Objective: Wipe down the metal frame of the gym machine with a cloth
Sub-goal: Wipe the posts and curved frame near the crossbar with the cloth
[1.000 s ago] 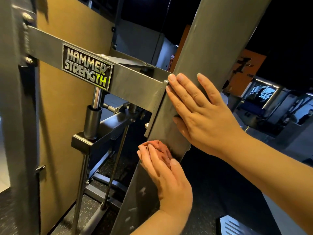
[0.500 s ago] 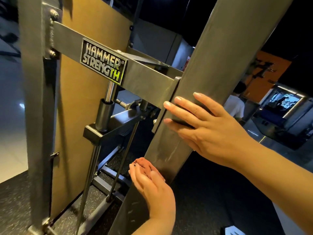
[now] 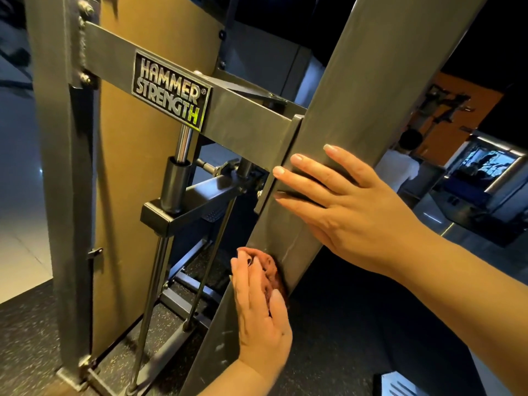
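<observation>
dim gym, left hand (image 3: 258,318) flat over half-hidden cloth (image 3: 271,271) on frame (image 3: 371,95), right hand (image 3: 354,210) flat

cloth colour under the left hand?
Reddish-brown cloth, bunched under the left hand against the slanted frame post. Head view, the only one.
</observation>
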`<action>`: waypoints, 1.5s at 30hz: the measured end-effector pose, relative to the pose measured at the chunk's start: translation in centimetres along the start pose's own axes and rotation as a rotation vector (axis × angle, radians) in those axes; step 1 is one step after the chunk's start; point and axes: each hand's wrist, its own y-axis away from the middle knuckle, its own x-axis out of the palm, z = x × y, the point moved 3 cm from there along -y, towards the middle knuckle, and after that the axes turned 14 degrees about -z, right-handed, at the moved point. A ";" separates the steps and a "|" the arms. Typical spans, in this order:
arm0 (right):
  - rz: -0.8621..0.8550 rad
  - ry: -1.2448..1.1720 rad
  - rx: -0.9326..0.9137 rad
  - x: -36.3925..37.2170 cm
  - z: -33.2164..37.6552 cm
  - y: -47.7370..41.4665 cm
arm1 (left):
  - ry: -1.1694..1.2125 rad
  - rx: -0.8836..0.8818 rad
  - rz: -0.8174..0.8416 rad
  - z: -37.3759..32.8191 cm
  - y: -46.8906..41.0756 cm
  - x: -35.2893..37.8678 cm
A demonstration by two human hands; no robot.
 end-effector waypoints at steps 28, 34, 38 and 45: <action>-0.015 -0.018 0.073 0.6 0.4 0.4 | 0.007 0.464 0.136 0.6 -2.1 0.1; -0.023 -0.001 0.090 0.6 0.7 0.5 | -0.049 0.440 0.215 2.7 0.2 -1.1; 0.001 0.010 0.071 0.5 0.8 0.3 | 0.047 0.425 0.139 -2.9 -3.9 1.3; -0.013 0.028 0.092 0.7 1.1 0.5 | -0.029 0.361 0.198 -0.3 -0.6 -0.4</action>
